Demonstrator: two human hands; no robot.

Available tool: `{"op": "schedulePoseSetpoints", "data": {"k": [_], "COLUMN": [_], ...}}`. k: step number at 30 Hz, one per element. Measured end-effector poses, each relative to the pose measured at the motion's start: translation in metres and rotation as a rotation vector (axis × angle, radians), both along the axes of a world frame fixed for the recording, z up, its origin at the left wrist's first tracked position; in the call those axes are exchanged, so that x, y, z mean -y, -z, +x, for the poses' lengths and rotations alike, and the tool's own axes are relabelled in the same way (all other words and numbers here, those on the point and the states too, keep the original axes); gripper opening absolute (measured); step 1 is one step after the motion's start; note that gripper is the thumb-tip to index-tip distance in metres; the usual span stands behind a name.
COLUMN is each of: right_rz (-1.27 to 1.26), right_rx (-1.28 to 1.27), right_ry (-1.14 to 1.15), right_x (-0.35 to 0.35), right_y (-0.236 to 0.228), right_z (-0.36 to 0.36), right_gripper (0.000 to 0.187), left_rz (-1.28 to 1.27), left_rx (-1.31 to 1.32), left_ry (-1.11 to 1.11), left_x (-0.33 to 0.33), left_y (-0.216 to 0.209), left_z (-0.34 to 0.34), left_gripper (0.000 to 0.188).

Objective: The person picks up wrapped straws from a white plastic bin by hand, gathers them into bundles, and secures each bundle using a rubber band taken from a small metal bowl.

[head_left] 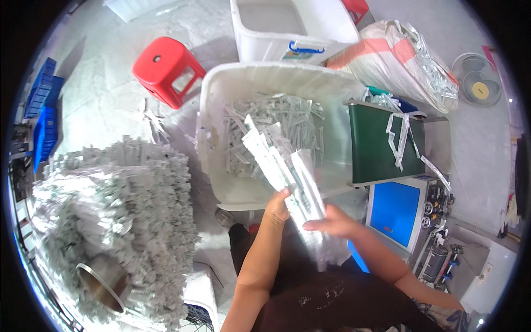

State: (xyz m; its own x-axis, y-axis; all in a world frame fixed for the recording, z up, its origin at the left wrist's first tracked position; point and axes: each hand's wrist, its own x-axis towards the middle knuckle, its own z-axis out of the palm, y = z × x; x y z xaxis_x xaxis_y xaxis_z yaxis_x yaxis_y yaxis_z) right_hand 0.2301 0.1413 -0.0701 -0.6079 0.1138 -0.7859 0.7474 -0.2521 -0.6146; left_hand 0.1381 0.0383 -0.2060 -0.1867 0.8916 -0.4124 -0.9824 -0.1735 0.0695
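Note:
A bundle of long, narrow white-and-silver packets is between my two hands, tilted over the near edge of a white plastic tub. My left hand grips the bundle's left side, thumb along the packets. On the right side my right hand is closed round the lower part, slightly blurred. Some packets fan apart at the far end. Inside the tub lie many loose packets of the same slim shape. What the packets contain cannot be seen.
To the left rises a large stack of packets with a metal cylinder on it. A green conveyor belt and a machine with a blue panel stand at right. Beyond are a red stool, another white tub and a stuffed sack.

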Motion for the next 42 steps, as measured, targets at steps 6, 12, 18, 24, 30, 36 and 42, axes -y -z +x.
{"op": "schedulePoseSetpoints", "data": {"k": [6,12,18,24,30,36,42], "right_rz": [0.666,0.727,0.251,0.513,0.237,0.511,0.751], "right_rx": [-0.287,-0.650,-0.416,-0.772,-0.874,-1.023,-0.685], "right_ry": [0.023,0.258,0.350,0.076,-0.715,-0.332,-0.313], "right_x": [0.051,0.039,-0.035,-0.059,-0.031,0.020,0.050], "right_y": [-0.045,-0.066,-0.071,-0.084,-0.126,-0.113,-0.137], "right_z": [-0.005,-0.013,-0.029,-0.117,-0.210,-0.179,-0.125], "right_gripper": [0.032,0.015,0.025,0.076,0.036,0.034,0.022], "left_rz": [0.042,0.055,0.082,0.173,0.370,-0.090,-0.158], "left_rx": [-0.035,-0.216,-0.151,-0.240,-0.177,-0.198,-0.427], "left_ry": [-0.085,-0.240,-0.295,-0.137,0.011,-0.084,-0.194], "left_x": [0.026,0.029,0.046,0.037,0.038,0.083,0.106], "left_y": [-0.069,-0.122,-0.136,-0.188,-0.199,-0.178,-0.209], "left_z": [-0.040,-0.072,-0.111,-0.078,-0.046,-0.041,-0.059], "left_gripper": [0.067,0.075,0.059,0.070,0.088,0.055,0.050]}}
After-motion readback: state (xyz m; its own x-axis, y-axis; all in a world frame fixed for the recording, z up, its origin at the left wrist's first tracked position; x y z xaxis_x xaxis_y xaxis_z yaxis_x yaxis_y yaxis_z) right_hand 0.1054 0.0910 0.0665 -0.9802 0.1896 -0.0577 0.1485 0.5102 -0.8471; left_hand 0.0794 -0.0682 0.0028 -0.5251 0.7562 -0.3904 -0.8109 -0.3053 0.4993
